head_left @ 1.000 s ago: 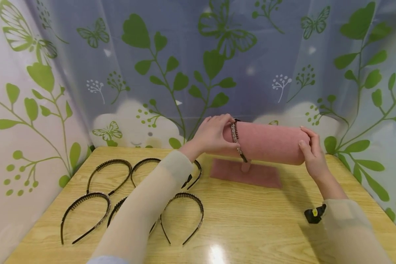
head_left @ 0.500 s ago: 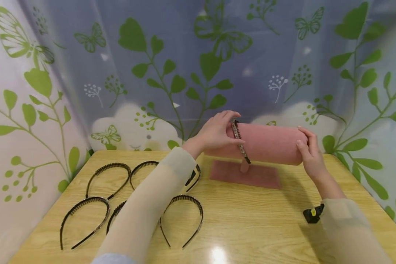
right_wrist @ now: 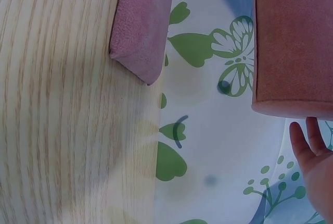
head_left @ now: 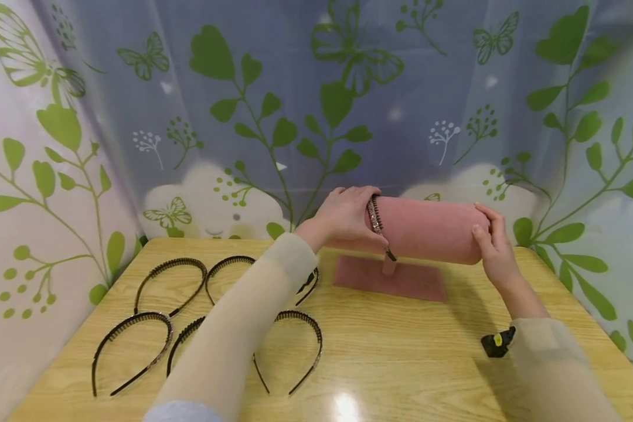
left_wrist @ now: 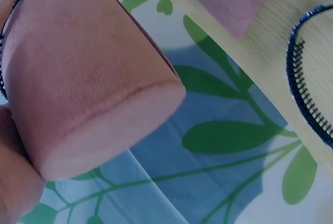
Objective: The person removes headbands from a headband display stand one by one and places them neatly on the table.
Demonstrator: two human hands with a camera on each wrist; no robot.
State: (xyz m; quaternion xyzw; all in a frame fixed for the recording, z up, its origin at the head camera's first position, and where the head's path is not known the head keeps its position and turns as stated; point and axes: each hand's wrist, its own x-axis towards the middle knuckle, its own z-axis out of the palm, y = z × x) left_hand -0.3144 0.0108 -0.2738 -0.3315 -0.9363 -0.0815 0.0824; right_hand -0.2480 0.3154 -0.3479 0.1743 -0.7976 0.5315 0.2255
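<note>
A pink velvety headband stand (head_left: 432,228), a thick horizontal roll on a post and flat base, occupies the right half of the head view. Round the left part of its roll sits a black toothed headband (head_left: 374,215) with a glittery outer face. My left hand (head_left: 345,214) holds this headband, fingers over the top and thumb along the front near its lower end. My right hand (head_left: 501,252) rests at the roll's right end. In the right wrist view, straight fingers (right_wrist: 299,138) meet the roll's end face (right_wrist: 291,110).
Several more black headbands, such as one at the front left (head_left: 132,351) and one behind it (head_left: 171,287), lie on the wooden table (head_left: 401,363). My left sleeve covers parts of some. A patterned curtain (head_left: 295,88) hangs behind the table.
My left thumb slides down the front of the headband, and the fingers, raised a little half a second ago, lie lower on its top. My right hand stays at the roll's end.
</note>
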